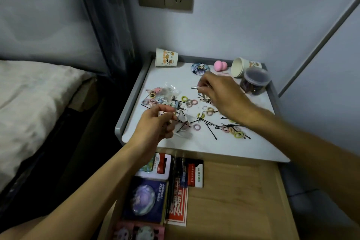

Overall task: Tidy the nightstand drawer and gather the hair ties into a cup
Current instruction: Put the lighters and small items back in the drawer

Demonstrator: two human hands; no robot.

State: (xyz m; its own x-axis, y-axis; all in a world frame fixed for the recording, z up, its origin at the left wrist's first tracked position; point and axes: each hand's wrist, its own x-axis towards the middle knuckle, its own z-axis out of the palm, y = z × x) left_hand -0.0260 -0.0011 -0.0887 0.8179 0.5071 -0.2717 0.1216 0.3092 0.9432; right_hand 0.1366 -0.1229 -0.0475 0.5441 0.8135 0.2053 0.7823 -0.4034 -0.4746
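Observation:
Several small pastel hair ties and black bobby pins lie scattered over the white nightstand top. My left hand hovers over the front left of the pile, its fingers curled and pinching a small item I cannot make out. My right hand is over the middle of the top and pinches a small silver clip. One printed paper cup stands upside down at the back left. A second paper cup lies on its side at the back right.
A clear plastic jar with dark contents stands at the back right, beside a pink sponge and a round badge. Below, the open wooden drawer holds cards and packets on its left. A bed is at the left.

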